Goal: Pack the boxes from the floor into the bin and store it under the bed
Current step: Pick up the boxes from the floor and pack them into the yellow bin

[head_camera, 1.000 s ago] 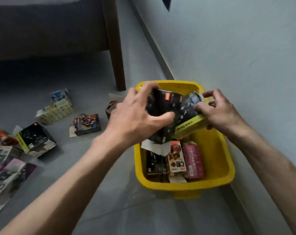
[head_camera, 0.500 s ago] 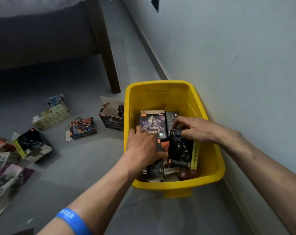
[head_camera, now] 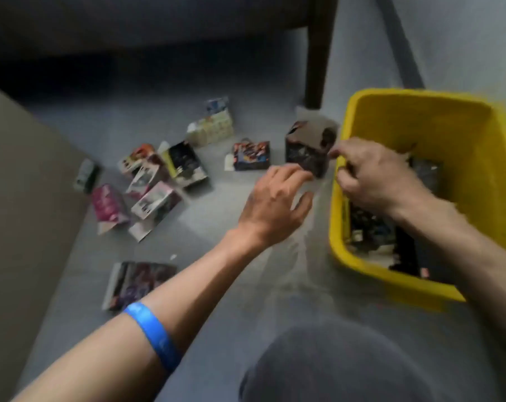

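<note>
The yellow bin (head_camera: 478, 175) stands on the grey floor at the right and holds several dark boxes (head_camera: 373, 230). Just left of it sits a dark box with an open flap (head_camera: 304, 152). My left hand (head_camera: 275, 204) hovers open, fingers spread, its fingertips at that box's near corner. Over the bin's left rim my right hand (head_camera: 373, 178) is curled, its fingertips pinched close to the box's flap; blur hides whether it grips anything. More boxes lie on the floor: a red-and-blue one (head_camera: 251, 155), a pale one (head_camera: 211, 130), a black-and-yellow one (head_camera: 185, 163).
A pink box (head_camera: 108, 206) and a flat dark box (head_camera: 135, 281) lie further left. The bed (head_camera: 130, 24) and its dark leg (head_camera: 317, 53) are at the back. A brown panel (head_camera: 22, 213) borders the left. My knee (head_camera: 333, 364) is at the bottom.
Both hands have come out of the bin and moved left toward the dark open-flap box. The boxes they held stay in the bin. The view has swung left.
</note>
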### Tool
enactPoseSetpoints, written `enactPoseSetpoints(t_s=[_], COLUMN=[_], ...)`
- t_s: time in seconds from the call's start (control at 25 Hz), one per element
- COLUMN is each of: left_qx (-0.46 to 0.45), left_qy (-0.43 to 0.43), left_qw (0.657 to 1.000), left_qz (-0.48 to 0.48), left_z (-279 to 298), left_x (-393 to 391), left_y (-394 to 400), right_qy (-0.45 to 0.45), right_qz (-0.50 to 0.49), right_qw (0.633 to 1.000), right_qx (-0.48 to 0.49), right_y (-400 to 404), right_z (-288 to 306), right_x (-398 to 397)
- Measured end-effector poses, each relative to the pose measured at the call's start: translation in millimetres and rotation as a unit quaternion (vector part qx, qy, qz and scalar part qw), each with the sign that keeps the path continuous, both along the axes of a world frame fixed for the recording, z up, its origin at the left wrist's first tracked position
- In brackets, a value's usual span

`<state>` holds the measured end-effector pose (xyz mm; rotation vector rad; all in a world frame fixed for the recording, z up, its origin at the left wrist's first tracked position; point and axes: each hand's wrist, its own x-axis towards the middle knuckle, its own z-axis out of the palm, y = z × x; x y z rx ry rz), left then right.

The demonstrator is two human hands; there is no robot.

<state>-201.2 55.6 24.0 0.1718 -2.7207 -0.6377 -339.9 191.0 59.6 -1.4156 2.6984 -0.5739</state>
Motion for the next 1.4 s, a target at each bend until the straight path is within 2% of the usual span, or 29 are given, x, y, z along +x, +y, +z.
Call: enactPoseSetpoints(t_s=[0.04, 0.12, 0.24, 0.36, 0.4, 0.44, 0.52, 0.56, 0.6, 0.64, 0.68, 0.76, 0.84, 0.96, 1.04, 1.12, 1.2, 1.24, 1.32, 1.4], left_qx=[-0.007, -0.008, 0.002, -0.024, -0.025, -0.034, -0.062, -0.082, -0.105, -0.114, -0.105, -0.028, 0.091, 0.214, 0.220, 0.243, 0.275, 0.261, 0.208, 0.221], left_qy=[-0.046, -0.206, -0.469, -0.620, -0.632, -0.613, -0.507, -0.439, -0.391, -0.384, -0.402, -0.438, -0.418, -0.357, -0.343, -0.354, -0.389, -0.413, -0.454, -0.447], left_qw=[0.998, 0.969, 0.868, 0.768, 0.756, 0.769, 0.850, 0.893, 0.914, 0.911, 0.903, 0.898, 0.893, 0.888, 0.887, 0.879, 0.868, 0.865, 0.863, 0.864], left_qz=[0.049, 0.136, 0.162, 0.156, 0.170, 0.178, 0.128, 0.053, -0.036, -0.102, -0.114, 0.011, 0.138, 0.196, 0.216, 0.206, 0.144, 0.116, 0.075, 0.076], left_z=[-9.2, -29.2, -55.3, -84.8, -95.0, -104.3, -113.8, -116.1, -116.9, -117.7, -116.9, -118.7, -127.6, -130.4, -133.5, -138.1, -137.5, -136.4, -130.9, -122.3], left_x=[35.9, 112.2, 217.3, 277.8, 291.5, 299.1, 292.1, 277.3, 260.3, 239.1, 216.1, 185.1, 169.7, 166.3, 162.2, 155.8, 146.1, 140.9, 125.7, 111.0], left_y=[-26.3, -81.0, -141.0, -157.0, -158.2, -160.9, -166.8, -166.3, -165.2, -160.1, -151.6, -136.1, -125.2, -120.6, -122.4, -119.9, -111.9, -108.7, -110.8, -118.5], right_qy=[0.002, -0.038, -0.119, -0.117, -0.119, -0.124, -0.138, -0.138, -0.135, -0.124, -0.104, -0.064, -0.069, -0.129, -0.110, -0.060, -0.023, -0.024, -0.081, -0.157], right_qz=[0.026, 0.114, 0.231, 0.230, 0.216, 0.197, 0.145, 0.112, 0.075, 0.029, -0.020, -0.108, -0.160, -0.175, -0.149, -0.118, -0.084, -0.068, -0.032, -0.015], right_qw=[0.999, 0.992, 0.962, 0.947, 0.946, 0.948, 0.959, 0.967, 0.976, 0.985, 0.991, 0.991, 0.981, 0.954, 0.949, 0.959, 0.980, 0.989, 0.996, 0.970], right_qx=[-0.043, -0.043, 0.081, 0.190, 0.208, 0.216, 0.201, 0.180, 0.152, 0.118, 0.083, 0.043, 0.083, 0.208, 0.254, 0.249, 0.181, 0.128, -0.018, -0.183], right_y=[-26.2, -72.1, -117.2, -124.4, -122.9, -120.3, -117.1, -117.1, -120.2, -123.1, -125.6, -132.8, -140.5, -146.9, -142.9, -135.6, -130.6, -128.3, -119.7, -96.6], right_z=[-6.2, -24.1, -71.9, -110.6, -118.3, -123.8, -125.2, -120.9, -116.6, -110.7, -103.2, -92.2, -87.5, -88.1, -90.8, -86.2, -74.7, -66.5, -43.7, -20.3], right_x=[25.9, 81.5, 140.2, 149.0, 149.3, 147.5, 135.0, 122.1, 109.4, 92.9, 74.5, 40.6, 12.6, 3.1, 11.4, 27.0, 36.4, 38.4, 36.2, 26.9])
